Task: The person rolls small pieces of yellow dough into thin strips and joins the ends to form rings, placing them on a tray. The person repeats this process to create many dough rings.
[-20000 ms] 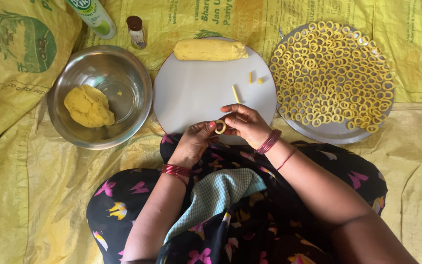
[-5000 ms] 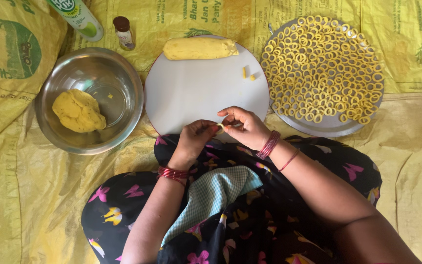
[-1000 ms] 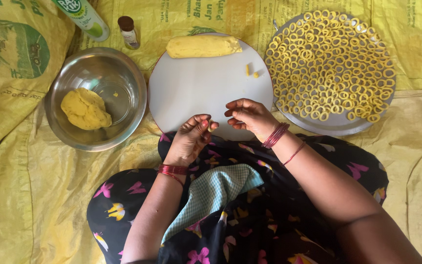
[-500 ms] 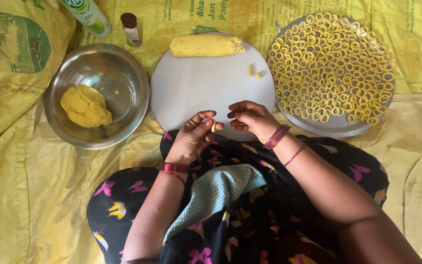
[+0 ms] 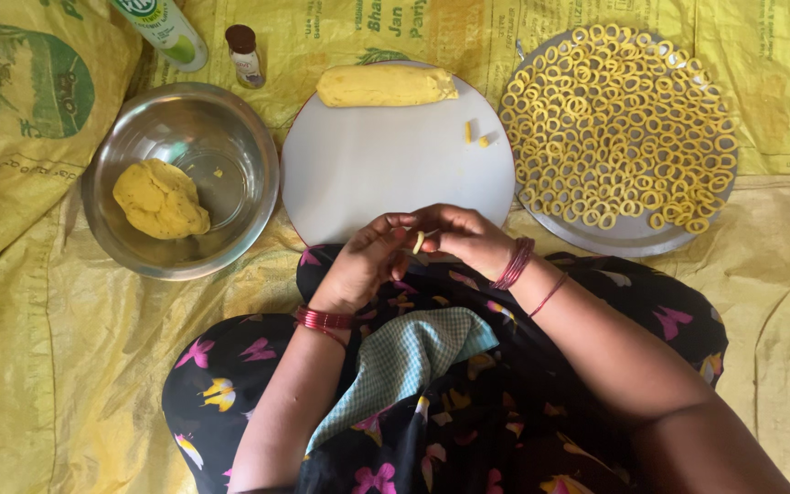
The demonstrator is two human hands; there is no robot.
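Note:
My left hand (image 5: 363,265) and my right hand (image 5: 465,240) meet at the near edge of the round white board (image 5: 386,169). Between their fingertips they pinch a small strip of yellow dough (image 5: 419,241). A thick log of yellow dough (image 5: 386,85) lies at the far side of the board. Two tiny dough bits (image 5: 475,135) sit near its right edge. To the right, a metal plate (image 5: 628,233) holds several yellow dough rings (image 5: 614,119).
A steel bowl (image 5: 221,128) on the left holds a lump of yellow dough (image 5: 160,198). Beyond it stand a green-and-white bottle (image 5: 162,27) and a small brown-capped vial (image 5: 244,53). Yellow printed sacks (image 5: 38,302) cover the floor. A checked cloth (image 5: 404,361) lies on my lap.
Both hands have drawn together over the board's near edge, and a small dough strip now shows between the fingertips. The view has shifted slightly.

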